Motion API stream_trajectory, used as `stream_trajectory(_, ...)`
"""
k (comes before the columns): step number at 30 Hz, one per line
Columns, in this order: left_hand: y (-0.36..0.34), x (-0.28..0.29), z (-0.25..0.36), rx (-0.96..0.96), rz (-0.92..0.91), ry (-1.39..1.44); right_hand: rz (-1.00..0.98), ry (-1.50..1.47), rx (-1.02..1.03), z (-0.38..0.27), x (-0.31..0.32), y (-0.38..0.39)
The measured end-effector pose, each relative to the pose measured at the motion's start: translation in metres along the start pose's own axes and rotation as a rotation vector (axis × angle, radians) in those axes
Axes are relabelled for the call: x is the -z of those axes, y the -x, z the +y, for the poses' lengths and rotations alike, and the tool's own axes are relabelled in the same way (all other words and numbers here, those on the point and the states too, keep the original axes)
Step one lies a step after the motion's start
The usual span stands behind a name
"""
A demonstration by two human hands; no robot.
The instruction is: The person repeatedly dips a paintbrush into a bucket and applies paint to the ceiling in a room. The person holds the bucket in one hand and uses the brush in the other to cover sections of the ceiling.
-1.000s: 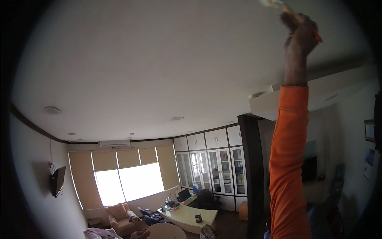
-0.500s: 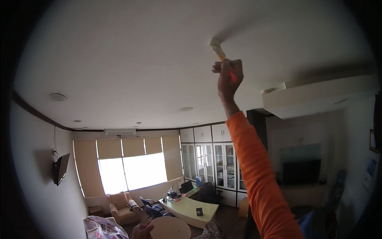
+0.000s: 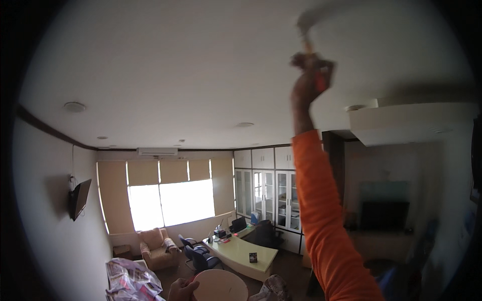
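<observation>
My right hand (image 3: 312,72) is raised overhead at the end of an orange sleeve (image 3: 324,210). Its fingers are wrapped round a paintbrush (image 3: 308,46) with a pale yellow handle, and a red patch shows at the palm. Blurred by motion, the brush head meets its own shadow at the white ceiling (image 3: 201,65). Low in the view, my left hand (image 3: 182,289) is closed, thumb on top, against a red edge. Beside it is a round beige surface (image 3: 221,287); I cannot tell whether this is a tabletop or a container.
A pale curved desk (image 3: 241,253) with blue chairs (image 3: 203,258) stands below, near an armchair (image 3: 156,246). Plastic-wrapped things (image 3: 131,283) lie at lower left. A wall screen (image 3: 80,199) hangs left; a dropped ceiling box (image 3: 401,123) juts out at right.
My right hand and the brush have moved up and to the right in the view. The view has tilted slightly down, so the room sits higher. My left hand shows a little more.
</observation>
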State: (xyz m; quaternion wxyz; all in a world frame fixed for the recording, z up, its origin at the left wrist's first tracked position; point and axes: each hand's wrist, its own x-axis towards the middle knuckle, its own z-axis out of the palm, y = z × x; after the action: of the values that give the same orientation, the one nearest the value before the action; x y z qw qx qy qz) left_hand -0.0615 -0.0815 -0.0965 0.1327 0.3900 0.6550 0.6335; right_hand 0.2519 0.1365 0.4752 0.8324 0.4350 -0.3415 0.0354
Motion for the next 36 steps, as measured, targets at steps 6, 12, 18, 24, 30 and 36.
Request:
stream_trajectory(6,0.006,0.005,0.008,-0.009,-0.076,0.204,-0.081,0.101,-0.529,0.082,-0.006,0.19)
stream_trajectory(12,-0.001,0.007,0.009,0.0,-0.04,0.159,-0.114,0.159,-0.345,0.088,-0.021,0.132)
stream_trajectory(18,0.001,0.001,0.024,0.016,-0.018,0.134,0.083,-0.087,-0.181,0.052,-0.025,0.092)
stream_trajectory(24,0.013,0.0,0.037,0.023,0.006,0.19,-0.001,0.107,-0.241,0.103,-0.062,0.202)
stream_trajectory(30,-0.012,0.009,0.01,0.12,-0.009,0.176,-0.016,-0.003,-0.437,0.108,-0.054,0.227)
stream_trajectory(36,0.003,-0.007,-0.017,0.056,-0.078,0.227,-0.405,0.032,-0.67,-0.034,0.04,0.207)
